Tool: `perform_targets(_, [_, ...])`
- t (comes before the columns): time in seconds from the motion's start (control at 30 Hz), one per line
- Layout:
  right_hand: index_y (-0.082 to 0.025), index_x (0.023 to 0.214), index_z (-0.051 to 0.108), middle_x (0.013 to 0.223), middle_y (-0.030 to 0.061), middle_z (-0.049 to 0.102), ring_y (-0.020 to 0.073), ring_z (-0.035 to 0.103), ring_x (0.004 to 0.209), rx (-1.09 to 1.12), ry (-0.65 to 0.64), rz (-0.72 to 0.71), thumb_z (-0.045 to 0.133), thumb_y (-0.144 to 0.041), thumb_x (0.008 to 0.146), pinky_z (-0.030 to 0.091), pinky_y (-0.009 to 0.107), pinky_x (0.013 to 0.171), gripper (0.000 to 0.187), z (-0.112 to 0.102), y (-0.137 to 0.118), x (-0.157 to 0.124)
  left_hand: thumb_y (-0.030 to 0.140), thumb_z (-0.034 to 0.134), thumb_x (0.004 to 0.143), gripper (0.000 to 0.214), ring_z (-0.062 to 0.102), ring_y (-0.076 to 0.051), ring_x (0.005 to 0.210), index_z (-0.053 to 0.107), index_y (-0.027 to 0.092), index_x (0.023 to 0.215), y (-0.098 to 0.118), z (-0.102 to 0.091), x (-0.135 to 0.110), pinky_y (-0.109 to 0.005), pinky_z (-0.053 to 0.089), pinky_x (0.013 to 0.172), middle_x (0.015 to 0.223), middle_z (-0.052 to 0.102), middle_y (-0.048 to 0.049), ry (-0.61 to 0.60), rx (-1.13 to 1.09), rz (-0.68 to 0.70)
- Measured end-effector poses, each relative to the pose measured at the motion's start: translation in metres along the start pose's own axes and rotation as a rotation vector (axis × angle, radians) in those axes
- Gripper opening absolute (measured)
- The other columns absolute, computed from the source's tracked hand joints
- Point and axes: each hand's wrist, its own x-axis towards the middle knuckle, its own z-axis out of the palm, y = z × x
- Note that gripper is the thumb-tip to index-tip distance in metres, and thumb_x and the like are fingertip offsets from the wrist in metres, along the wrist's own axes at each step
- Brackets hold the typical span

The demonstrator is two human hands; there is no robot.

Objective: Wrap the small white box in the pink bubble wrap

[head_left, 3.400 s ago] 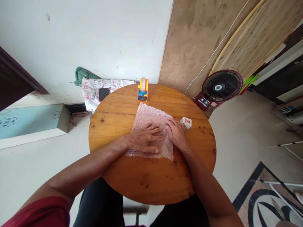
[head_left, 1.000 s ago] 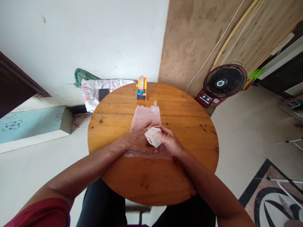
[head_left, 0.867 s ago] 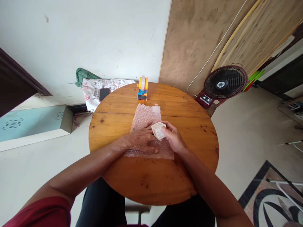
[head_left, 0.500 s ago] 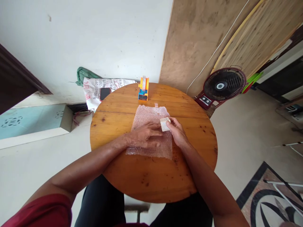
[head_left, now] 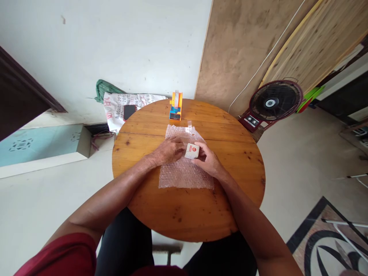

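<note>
**Small box [head_left: 192, 151] held over the bubble wrap**

The small box sits on the far half of the bubble wrap sheet [head_left: 185, 174], which lies flat on the round wooden desk [head_left: 238, 161]. The left hand [head_left: 168, 150] pinches its left edge with curled fingers. The right hand [head_left: 207, 161] grips the right side. An orange tape dispenser [head_left: 175, 106] stands at the desk's far edge (well apart from both hands).

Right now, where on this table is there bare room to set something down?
Bare wood: left of the bubble wrap, right of the right hand, along the near rim of the table. Crowded middle: left hand and right hand at the small box.
</note>
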Motion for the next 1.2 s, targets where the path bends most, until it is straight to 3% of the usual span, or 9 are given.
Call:
perform_targets(0.2, [-0.026, 0.125, 0.056, 0.111, 0.0054, 0.071, 0.0233, 0.067, 0.101, -0.031, 0.003, 0.011, 0.066, -0.024, 0.075, 0.051, 0.042, 0.092, 0.05, -0.0031, 0.0057, 0.002, 0.021, 0.053, 0.089, 0.023, 0.063, -0.023, 0.101, 0.071, 0.019, 0.104, -0.0022, 0.0012, 0.0013, -0.038, 0.047, 0.093, 0.105, 0.068, -0.0095, -0.024, 0.002, 0.044])
perform_targets(0.4, [-0.026, 0.124, 0.056, 0.113, 0.0043, 0.07, 0.0226, 0.067, 0.101, 0.047, 0.05, -0.02, 0.067, -0.028, 0.076, 0.052, 0.042, 0.094, 0.05, -0.0003, 0.0018, 0.0009, 0.019, 0.051, 0.088, 0.032, 0.055, -0.026, 0.124, 0.064, 0.022, 0.118, -0.0002, 0.0, -0.0015, -0.051, 0.033, 0.111, 0.131, 0.063, -0.0086, -0.067, 0.075, 0.029])
perform_targets(0.7, [-0.024, 0.127, 0.056, 0.123, 0.0091, 0.066, 0.0276, 0.061, 0.114, -0.161, -0.012, -0.037, 0.07, -0.027, 0.075, 0.047, 0.046, 0.101, 0.054, 0.0017, -0.0008, 0.0018, 0.014, 0.048, 0.085, 0.051, 0.047, -0.026, 0.136, 0.05, 0.017, 0.136, -0.0042, -0.001, -0.0013, -0.044, 0.034, 0.115, 0.144, 0.054, -0.0126, -0.009, 0.017, 0.012])
perform_targets(0.83, [-0.024, 0.131, 0.054, 0.129, 0.0089, 0.063, 0.0259, 0.06, 0.117, -0.13, 0.007, -0.053, 0.068, -0.026, 0.076, 0.046, 0.045, 0.103, 0.056, 0.0013, -0.0006, 0.0015, 0.012, 0.052, 0.079, 0.057, 0.05, -0.028, 0.133, 0.05, 0.018, 0.136, -0.0079, -0.0022, -0.0018, -0.046, 0.036, 0.113, 0.14, 0.057, -0.0122, -0.005, 0.016, -0.011])
perform_targets(1.03, [-0.023, 0.107, 0.067, 0.11, 0.0094, 0.071, 0.028, 0.064, 0.104, -0.205, 0.067, -0.055, 0.068, -0.031, 0.079, 0.049, 0.045, 0.095, 0.03, 0.0024, 0.0004, 0.0016, 0.009, 0.052, 0.075, 0.066, 0.051, -0.031, 0.13, 0.045, 0.016, 0.141, -0.009, -0.0011, -0.0016, -0.051, 0.034, 0.113, 0.138, 0.058, -0.0152, -0.101, 0.083, -0.086])
perform_targets(1.2, [-0.023, 0.122, 0.061, 0.125, 0.0099, 0.066, 0.0275, 0.06, 0.116, -0.227, 0.059, -0.136, 0.066, -0.029, 0.079, 0.045, 0.045, 0.102, 0.044, 0.0031, -0.0004, 0.0025, 0.008, 0.051, 0.075, 0.062, 0.052, -0.029, 0.129, 0.05, 0.018, 0.136, -0.0053, -0.0036, -0.0009, -0.049, 0.036, 0.111, 0.137, 0.059, -0.0122, -0.091, 0.068, -0.046])
